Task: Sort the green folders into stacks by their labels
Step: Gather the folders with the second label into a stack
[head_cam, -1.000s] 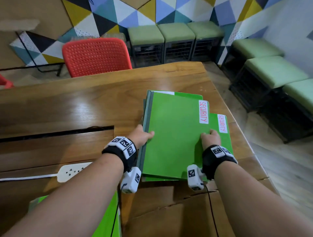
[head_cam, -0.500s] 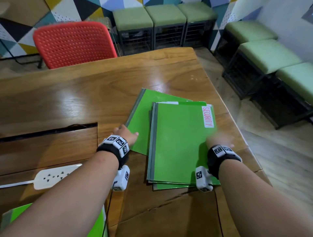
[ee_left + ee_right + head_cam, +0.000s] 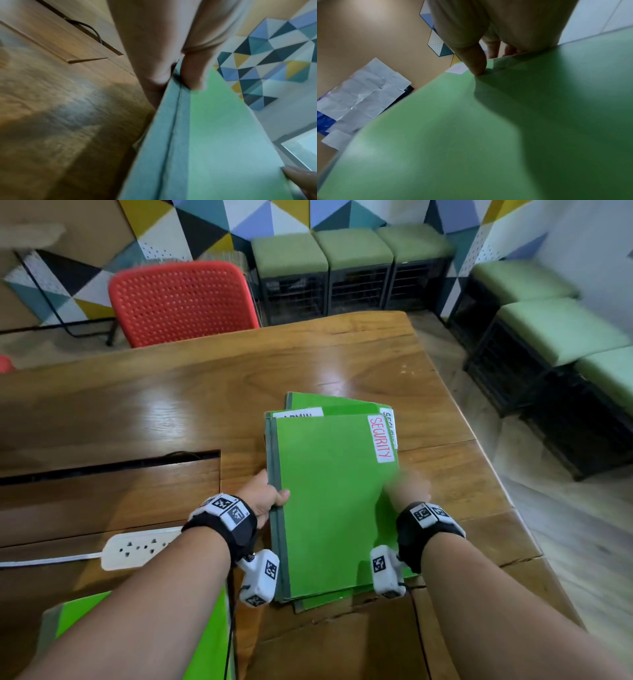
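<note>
A stack of green folders point(image 3: 329, 508) lies on the wooden table point(image 3: 205, 392). The top folder bears a red SECURITY label point(image 3: 380, 438). Below it peek out an ADMIN label point(image 3: 298, 414) and another SECURITY label point(image 3: 390, 422). My left hand point(image 3: 270, 498) pinches the grey spine point(image 3: 173, 121) of the top folder, thumb point(image 3: 193, 75) on the cover. My right hand point(image 3: 407, 487), blurred, holds its right edge, thumb point(image 3: 477, 65) on top and the fingers past the edge. Another green folder point(image 3: 137, 628) lies under my left forearm.
A white power strip point(image 3: 140, 546) lies left of the stack, with a cable slot point(image 3: 109, 465) behind it. A red chair point(image 3: 181, 302) stands at the far side. Green stools point(image 3: 356, 251) line the walls. The table's right edge point(image 3: 479, 440) is close to the stack.
My left hand left the folder that was skewed out to the left and now grips the top folder's spine. The lower folders now poke out at the far end, showing an ADMIN label.
</note>
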